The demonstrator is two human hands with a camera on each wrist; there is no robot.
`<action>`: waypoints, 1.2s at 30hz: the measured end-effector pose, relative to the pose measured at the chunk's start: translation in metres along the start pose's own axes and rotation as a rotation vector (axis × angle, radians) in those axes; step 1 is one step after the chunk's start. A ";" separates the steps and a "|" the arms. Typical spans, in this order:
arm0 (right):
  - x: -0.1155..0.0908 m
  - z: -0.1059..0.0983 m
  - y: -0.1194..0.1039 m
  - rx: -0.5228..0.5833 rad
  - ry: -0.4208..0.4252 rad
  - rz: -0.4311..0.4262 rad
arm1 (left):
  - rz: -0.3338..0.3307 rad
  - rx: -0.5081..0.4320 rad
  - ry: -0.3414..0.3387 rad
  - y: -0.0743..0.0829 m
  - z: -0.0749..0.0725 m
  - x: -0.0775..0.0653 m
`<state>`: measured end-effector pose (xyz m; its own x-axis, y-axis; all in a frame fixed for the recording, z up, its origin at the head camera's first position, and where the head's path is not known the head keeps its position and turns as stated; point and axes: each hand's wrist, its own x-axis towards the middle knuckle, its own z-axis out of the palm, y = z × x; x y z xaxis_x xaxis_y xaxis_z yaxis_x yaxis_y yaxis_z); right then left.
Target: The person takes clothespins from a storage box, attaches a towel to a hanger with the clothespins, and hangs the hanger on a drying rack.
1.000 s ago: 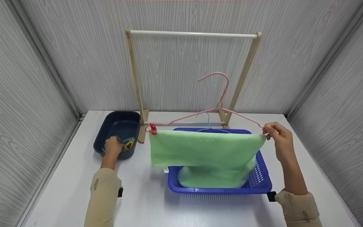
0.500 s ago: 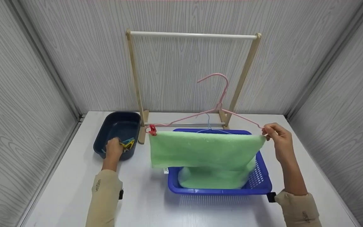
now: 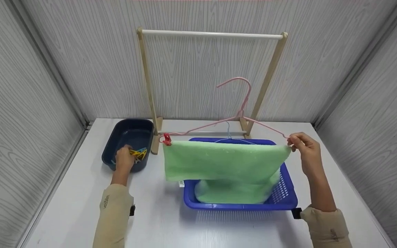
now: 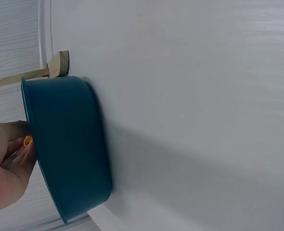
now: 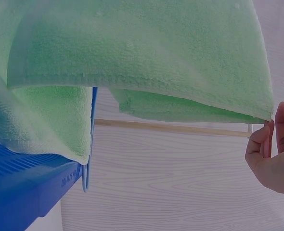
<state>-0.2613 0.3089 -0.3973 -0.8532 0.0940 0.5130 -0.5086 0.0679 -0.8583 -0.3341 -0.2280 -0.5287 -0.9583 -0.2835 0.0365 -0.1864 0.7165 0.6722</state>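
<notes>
My left hand (image 3: 124, 159) is inside the dark blue basin (image 3: 108, 146), pinching a yellow clothespin (image 3: 134, 152); a bit of the clothespin (image 4: 28, 140) shows between the fingers in the left wrist view. Other clothespins (image 3: 143, 151) lie beside it. My right hand (image 3: 307, 151) pinches the right corner of a green towel (image 3: 219, 160) together with the end of a pink hanger (image 3: 212, 123). A red clothespin (image 3: 166, 139) fastens the towel's left corner to the hanger. The towel hangs in front of a blue basket (image 3: 240, 207), and its lower part reaches into it.
A drying rack with a white bar (image 3: 212, 33) and wooden legs (image 3: 270, 79) stands behind the basket. A light blue hanger (image 3: 228, 131) sits in the basket, mostly covered by the towel. Grey wood-grain walls (image 3: 40, 86) enclose the white table (image 3: 150, 213) at the back and sides.
My left hand has shifted slightly to the right within the basin, and the yellow clothespin now shows at its fingertips. The right hand, towel and hanger stay in place.
</notes>
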 end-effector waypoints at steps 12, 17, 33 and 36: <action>0.000 0.001 0.000 0.023 -0.008 -0.002 | -0.014 -0.127 -0.008 -0.004 0.001 -0.001; -0.001 0.002 0.001 0.026 -0.008 -0.001 | -0.040 -0.192 0.002 -0.002 0.001 -0.002; 0.001 0.002 0.003 0.002 0.022 0.013 | 0.038 -0.441 0.069 0.018 -0.010 -0.008; 0.000 0.002 0.004 0.008 0.022 0.015 | 0.043 -0.482 0.096 0.021 -0.014 -0.011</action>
<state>-0.2634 0.3073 -0.4003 -0.8580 0.1164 0.5003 -0.4970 0.0580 -0.8658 -0.3245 -0.2185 -0.5045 -0.9345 -0.3335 0.1246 -0.0039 0.3593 0.9332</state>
